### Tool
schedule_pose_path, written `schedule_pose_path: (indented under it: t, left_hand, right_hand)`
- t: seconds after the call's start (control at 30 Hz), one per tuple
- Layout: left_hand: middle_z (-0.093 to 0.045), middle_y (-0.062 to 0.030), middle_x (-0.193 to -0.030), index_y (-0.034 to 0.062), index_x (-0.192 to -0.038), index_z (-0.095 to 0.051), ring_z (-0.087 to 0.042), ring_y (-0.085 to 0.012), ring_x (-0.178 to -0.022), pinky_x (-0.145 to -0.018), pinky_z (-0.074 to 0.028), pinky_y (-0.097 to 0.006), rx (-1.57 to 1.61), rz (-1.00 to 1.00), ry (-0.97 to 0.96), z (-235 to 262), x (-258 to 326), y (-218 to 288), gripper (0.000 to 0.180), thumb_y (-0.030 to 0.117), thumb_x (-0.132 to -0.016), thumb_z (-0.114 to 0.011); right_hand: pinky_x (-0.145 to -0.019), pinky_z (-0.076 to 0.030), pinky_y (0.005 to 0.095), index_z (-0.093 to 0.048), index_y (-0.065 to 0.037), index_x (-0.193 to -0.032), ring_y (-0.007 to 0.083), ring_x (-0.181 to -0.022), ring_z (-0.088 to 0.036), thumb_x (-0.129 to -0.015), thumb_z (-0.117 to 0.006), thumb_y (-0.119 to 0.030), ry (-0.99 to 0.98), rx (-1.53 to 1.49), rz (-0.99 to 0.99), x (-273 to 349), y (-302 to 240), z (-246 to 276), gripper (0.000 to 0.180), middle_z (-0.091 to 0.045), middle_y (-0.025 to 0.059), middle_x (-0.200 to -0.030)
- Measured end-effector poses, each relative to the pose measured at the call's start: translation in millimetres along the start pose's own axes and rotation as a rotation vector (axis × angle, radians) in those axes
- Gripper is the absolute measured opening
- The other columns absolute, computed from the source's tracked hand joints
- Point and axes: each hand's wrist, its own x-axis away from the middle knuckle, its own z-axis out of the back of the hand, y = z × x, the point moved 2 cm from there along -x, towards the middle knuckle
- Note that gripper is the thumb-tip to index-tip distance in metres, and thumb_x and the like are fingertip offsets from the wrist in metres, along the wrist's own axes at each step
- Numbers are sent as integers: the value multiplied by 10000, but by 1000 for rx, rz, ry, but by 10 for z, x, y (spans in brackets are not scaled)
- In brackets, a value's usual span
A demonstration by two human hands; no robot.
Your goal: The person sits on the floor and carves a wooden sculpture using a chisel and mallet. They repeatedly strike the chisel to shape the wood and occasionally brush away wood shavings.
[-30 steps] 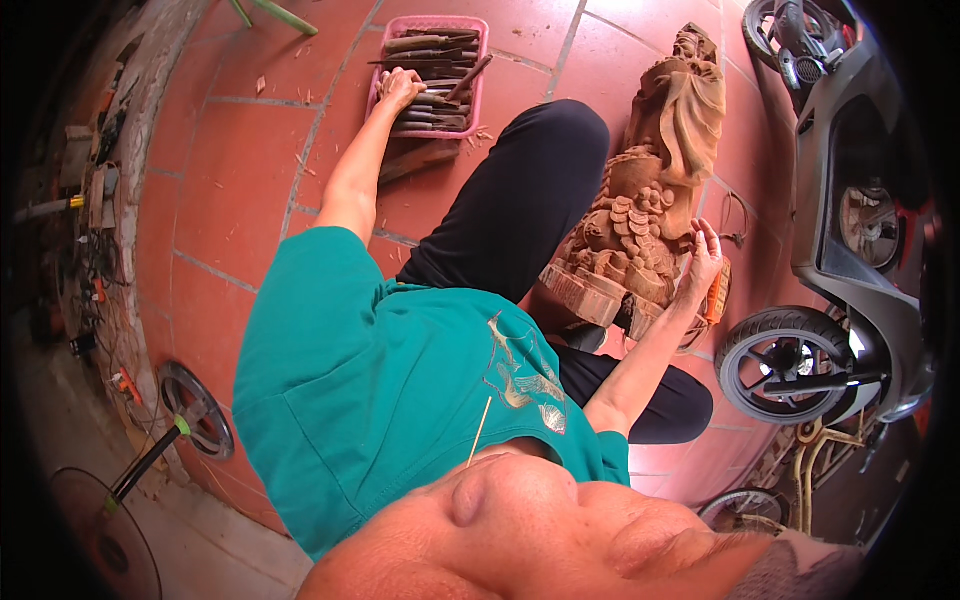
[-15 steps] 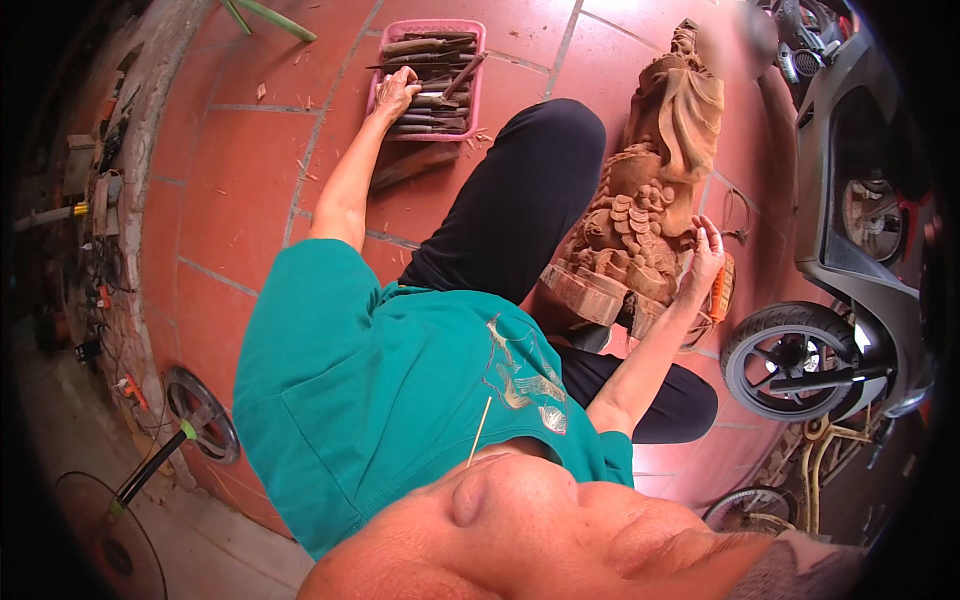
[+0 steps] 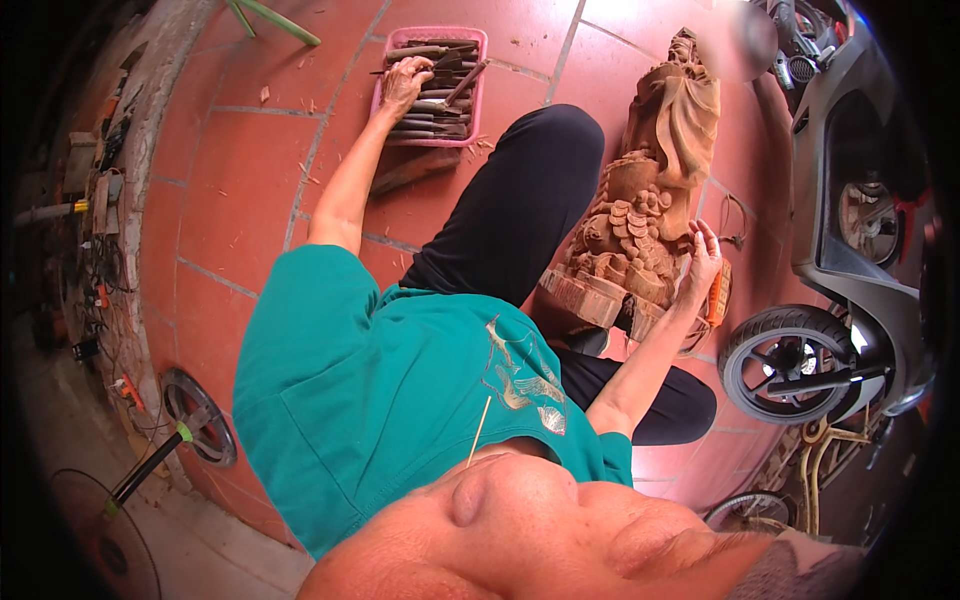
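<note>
Red-tiled floor (image 3: 235,165), parked motorbike (image 3: 878,288), left hand (image 3: 404,88) among basketed tools (image 3: 442,96), grip unclear, right hand (image 3: 704,258) open near carving (image 3: 645,190)

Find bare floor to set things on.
Bare red tiles: between the pink plastic basket and brown carved wooden statue; also, bar wood chips, left of the left forearm. Crowded: the basket, packed with slender tools around the left hand, and the statue base near the right hand.
</note>
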Motion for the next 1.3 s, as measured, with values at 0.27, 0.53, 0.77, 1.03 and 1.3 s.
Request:
schedule_pose_path:
  t: [0.27, 0.53, 0.77, 1.03, 1.3]
  left_hand:
    - [-709, -25, -974, 53, -1065, -691, -657, -115, -838, -734, -518, -261, 903, 336, 33, 113, -262, 831, 219, 173, -886, -733]
    - [-704, -69, -918, 24, -980, -651, -691, -151, -767, -640, -581, -283, 1421, 281, 81, 52, -446, 1880, 187, 79, -843, -765]
    - [-698, -89, -890, 16, -968, -648, -688, -170, -770, -699, -591, -306, 1490, 154, -202, 154, -404, 3221, 176, 117, -862, -746]
    - [-697, -68, -917, 35, -994, -654, -688, -165, -788, -734, -575, -319, 1490, 149, -317, 80, -111, 3667, 121, 118, -913, -687]
    - [-656, -16, -919, 58, -1033, -660, -615, -105, -871, -757, -519, -283, 1259, 200, 209, 3, -351, 2482, 110, 86, -927, -668]
  right_hand:
    - [-873, -499, 274, -622, -7, -1224, 158, -1025, -640, -983, -561, -70, 40, 117, 94, 143, -494, -228, 257, -676, 100, -1163]
    - [-823, -518, 254, -656, -20, -1178, 125, -976, -641, -975, -597, -83, -34, -5, 229, 346, -999, -617, 221, -696, 71, -1112]
    - [-794, -523, 260, -604, -23, -1256, 109, -942, -642, -974, -621, -167, -183, -123, 199, 532, -1198, -1081, 317, -686, 85, -1143]
    - [-801, -527, 263, -481, -20, -1368, 142, -978, -640, -959, -652, -237, -330, -152, 127, 725, -1360, -1240, 494, -632, 105, -1221]
    - [-941, -477, 319, -609, -16, -1249, 192, -1089, -611, -970, -607, -123, 68, 295, 324, 368, -972, -519, 299, -659, 121, -1197]
